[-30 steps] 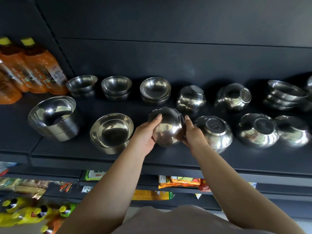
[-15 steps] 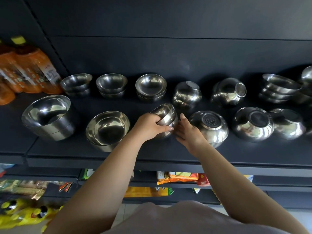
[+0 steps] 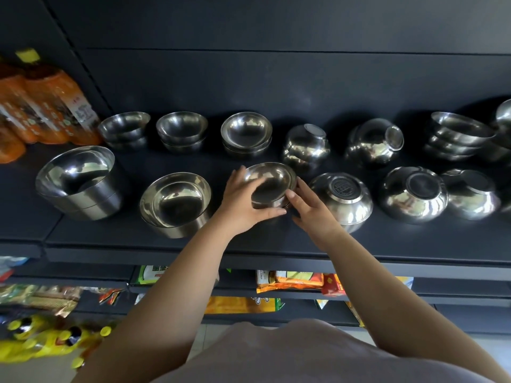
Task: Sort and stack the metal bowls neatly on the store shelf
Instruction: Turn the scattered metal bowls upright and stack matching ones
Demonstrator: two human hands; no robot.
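Two hands meet at the same bowl (image 3: pixel 269 183) in the middle of the front row of the shelf (image 3: pixel 414 244). A second ago I held this bowl up with its mouth turned away from me; now it is turned mouth-up and lowered, and it seems to sit on another bowl under it, though I cannot see the lower one clearly. So I judge the flip is done and only the seating remains.

My left hand (image 3: pixel 244 203) grips the near-left rim, thumb along the front and fingers curled over the edge. My right hand (image 3: pixel 309 205) touches the right side with straight fingers; it steadies, it does not grasp.

All bowls are polished steel, smooth and mirror-like, with thin rims and a small flat foot ring. Left of my hands stand upright stacks (image 3: pixel 177 203), some with straight walls, some round. To the right, the inverted bowls (image 3: pixel 343 197) show dark round bases, so they are not yet sorted. Such smooth metal probably slides easily, and the bowl looks a little tilted, so I should level it before I let go.
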